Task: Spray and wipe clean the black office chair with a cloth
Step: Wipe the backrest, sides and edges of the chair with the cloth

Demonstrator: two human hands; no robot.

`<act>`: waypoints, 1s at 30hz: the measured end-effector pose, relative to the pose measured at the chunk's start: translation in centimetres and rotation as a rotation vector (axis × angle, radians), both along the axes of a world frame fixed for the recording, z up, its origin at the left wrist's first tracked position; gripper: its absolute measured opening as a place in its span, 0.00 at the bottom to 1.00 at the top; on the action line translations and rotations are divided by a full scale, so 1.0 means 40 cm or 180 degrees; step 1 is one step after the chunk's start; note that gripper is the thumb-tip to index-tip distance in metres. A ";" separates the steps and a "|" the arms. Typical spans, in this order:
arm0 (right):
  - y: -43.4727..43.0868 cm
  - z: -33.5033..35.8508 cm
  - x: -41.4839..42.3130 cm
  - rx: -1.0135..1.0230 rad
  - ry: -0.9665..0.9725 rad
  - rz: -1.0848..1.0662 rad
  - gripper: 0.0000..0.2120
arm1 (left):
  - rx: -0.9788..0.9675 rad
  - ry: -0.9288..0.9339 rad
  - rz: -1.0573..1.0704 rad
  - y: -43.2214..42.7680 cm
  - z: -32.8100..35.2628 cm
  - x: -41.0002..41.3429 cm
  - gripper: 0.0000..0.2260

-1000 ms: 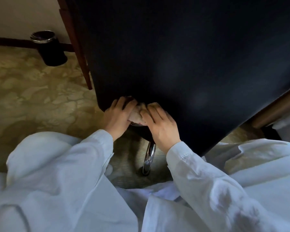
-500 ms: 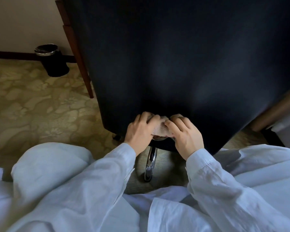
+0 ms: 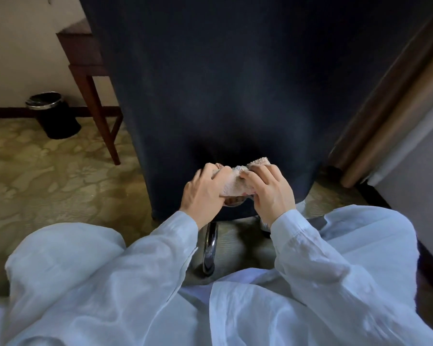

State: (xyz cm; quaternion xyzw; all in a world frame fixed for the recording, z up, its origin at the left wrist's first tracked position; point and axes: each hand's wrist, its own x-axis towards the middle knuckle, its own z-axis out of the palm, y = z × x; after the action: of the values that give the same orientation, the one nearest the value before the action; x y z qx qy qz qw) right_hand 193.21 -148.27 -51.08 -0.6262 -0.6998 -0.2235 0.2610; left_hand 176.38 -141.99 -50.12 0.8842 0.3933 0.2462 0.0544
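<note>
terry cloth [image 3: 235, 182], pale pinkish-beige, bunched up between both hands low against the back of the black office chair [image 3: 223, 83]. left hand [image 3: 202, 194] grips the left end of the cloth, fingers [image 3: 210, 174] curled over the top of it, thumb underneath. right hand [image 3: 271, 193] grips the right end, fingers [image 3: 259, 174] curled round the cloth and pinching it; a corner of the cloth sticks up above the right knuckles. the hands are close together, with the cloth spanning the gap between them. the cloth sits near the bottom edge of the chair back, about the middle of its width; cannot tell whether it is pressed onto the fabric or just in front of it.

the chair back is dark, upright, and fills the centre of the view. a chrome leg [image 3: 209, 248] of the chair base runs down under the hands over the carpet [image 3: 48, 171], which is patterned yellow-green. white loose sleeves [image 3: 140, 265] cover both forearms, with white garment folds across the bottom of the view.

left side: dark wooden counter [image 3: 85, 58] against the cream wall [image 3: 23, 46], one leg on the carpet just beside the chair. black round bin [image 3: 54, 116] with a shiny rim by the wall, left of that leg. right side: brown-gold curtain [image 3: 385, 108] hanging behind the chair.
</note>
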 end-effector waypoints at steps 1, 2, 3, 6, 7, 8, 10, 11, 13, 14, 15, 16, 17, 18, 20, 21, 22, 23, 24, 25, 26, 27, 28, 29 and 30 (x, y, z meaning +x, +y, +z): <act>0.000 0.010 -0.018 0.0033 0.0053 0.0060 0.23 | 0.0080 -0.0072 0.0004 -0.002 0.011 -0.022 0.22; 0.001 0.020 -0.039 0.0068 0.0091 0.0120 0.22 | 0.0167 -0.0147 0.0024 -0.004 0.019 -0.046 0.22; 0.001 0.030 -0.063 0.0098 0.0111 0.0182 0.23 | 0.0257 -0.0211 0.0057 -0.006 0.026 -0.074 0.23; 0.012 0.052 -0.144 0.0122 0.0166 0.0405 0.24 | 0.0514 -0.0218 0.0263 -0.006 0.043 -0.162 0.27; 0.019 0.057 -0.170 0.0096 0.0196 0.0496 0.24 | 0.0568 -0.0172 0.0368 -0.003 0.046 -0.191 0.28; 0.027 0.062 -0.193 0.0055 0.0223 0.0574 0.24 | 0.0591 -0.0137 0.0467 0.001 0.048 -0.215 0.28; 0.046 0.067 -0.229 -0.0039 0.0264 0.0656 0.24 | 0.0563 -0.0116 0.0607 0.014 0.047 -0.250 0.29; 0.053 0.070 -0.238 -0.0088 0.0283 0.0665 0.24 | 0.0535 -0.0095 0.0642 0.022 0.046 -0.258 0.29; 0.071 0.067 -0.237 -0.0180 0.0324 0.0643 0.25 | 0.0491 -0.0039 0.0658 0.035 0.044 -0.255 0.29; 0.080 0.066 -0.228 -0.0215 0.0361 0.0615 0.26 | 0.0469 -0.0019 0.0644 0.040 0.043 -0.245 0.28; 0.087 0.066 -0.216 -0.0244 0.0400 0.0585 0.26 | 0.0450 -0.0020 0.0620 0.044 0.042 -0.233 0.28; 0.094 0.067 -0.202 -0.0266 0.0409 0.0566 0.27 | 0.0424 -0.0049 0.0596 0.047 0.040 -0.220 0.28; 0.100 0.070 -0.191 -0.0295 0.0372 0.0555 0.28 | 0.0381 -0.0100 0.0581 0.050 0.037 -0.208 0.28; 0.105 0.074 -0.181 -0.0326 0.0308 0.0546 0.28 | 0.0320 -0.0156 0.0578 0.051 0.036 -0.200 0.28; 0.109 0.082 -0.165 -0.0356 0.0216 0.0538 0.29 | 0.0232 -0.0228 0.0585 0.048 0.033 -0.186 0.28; 0.109 0.085 -0.157 -0.0324 0.0185 0.0554 0.29 | 0.0240 -0.0232 0.0572 0.045 0.035 -0.180 0.28; 0.110 0.085 -0.147 -0.0276 0.0144 0.0579 0.29 | 0.0277 -0.0217 0.0548 0.041 0.037 -0.174 0.28; 0.110 0.087 -0.137 -0.0223 0.0100 0.0609 0.28 | 0.0325 -0.0195 0.0532 0.037 0.040 -0.168 0.27; 0.110 0.088 -0.127 -0.0174 0.0063 0.0631 0.28 | 0.0350 -0.0169 0.0529 0.035 0.042 -0.161 0.27; 0.112 0.088 -0.116 -0.0131 0.0042 0.0646 0.28 | 0.0350 -0.0152 0.0543 0.034 0.044 -0.153 0.27; 0.113 0.089 -0.107 -0.0094 0.0034 0.0649 0.28 | 0.0333 -0.0151 0.0559 0.032 0.046 -0.146 0.27; 0.114 0.088 -0.100 -0.0073 0.0037 0.0630 0.28 | 0.0301 -0.0150 0.0564 0.029 0.048 -0.140 0.26; 0.114 0.086 -0.095 -0.0050 0.0053 0.0598 0.29 | 0.0254 -0.0140 0.0553 0.025 0.052 -0.133 0.26; 0.110 0.085 -0.093 -0.0027 0.0087 0.0562 0.29 | 0.0207 -0.0119 0.0535 0.022 0.055 -0.127 0.26; 0.103 0.088 -0.094 -0.0003 0.0137 0.0527 0.29 | 0.0197 -0.0110 0.0521 0.017 0.060 -0.125 0.26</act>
State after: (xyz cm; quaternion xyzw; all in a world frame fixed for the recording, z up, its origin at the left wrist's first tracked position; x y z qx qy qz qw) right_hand 189.44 -144.15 -47.58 -0.5710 -0.7436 -0.1873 0.2933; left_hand 171.37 -141.31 -47.72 0.8460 0.4555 0.2770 0.0135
